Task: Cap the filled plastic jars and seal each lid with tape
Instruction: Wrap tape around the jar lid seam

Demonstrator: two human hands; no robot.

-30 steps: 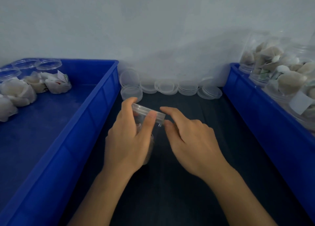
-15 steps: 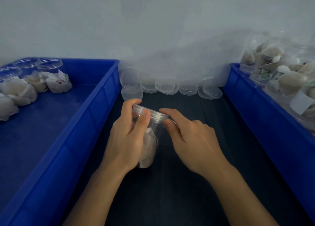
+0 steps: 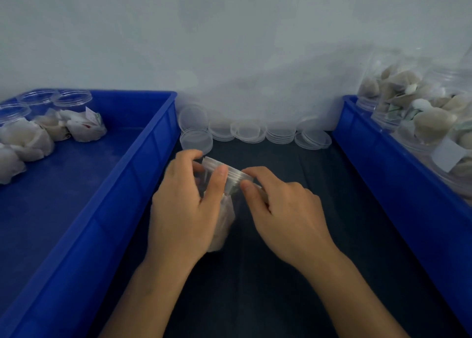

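your left hand [image 3: 184,210] was wrapped round the clear plastic jar [image 3: 224,217] in the middle of the dark worktop [image 3: 281,286], thumb up against the threaded neck and fingers curled over the far side. the jar sat tilted, its mouth leaning away from you and toward the right, with a pale wrapped filling showing through the wall below your palm. the clear lid [image 3: 227,170] was on the jar's mouth, tilted with it; whether it was fully screwed down, i could not tell. your right hand [image 3: 283,210] was in at the lid's right edge, thumb and forefinger pinching the rim there, the other fingers curled behind.

just beyond the jar, along the foot of the white wall [image 3: 229,44], the spare lids [image 3: 255,133] lay in low stacks in a row, one of them propped up against the wall at the left end. on your left was the blue tray [image 3: 115,184], holding open-topped jars [image 3: 38,115] of white wrapped pieces in its far corner, all well apart from your hands. on your right the other blue tray [image 3: 396,171] carried a heap of filled jars [image 3: 421,108] lying on their sides, greyish pieces and a white label showing through the plastic.
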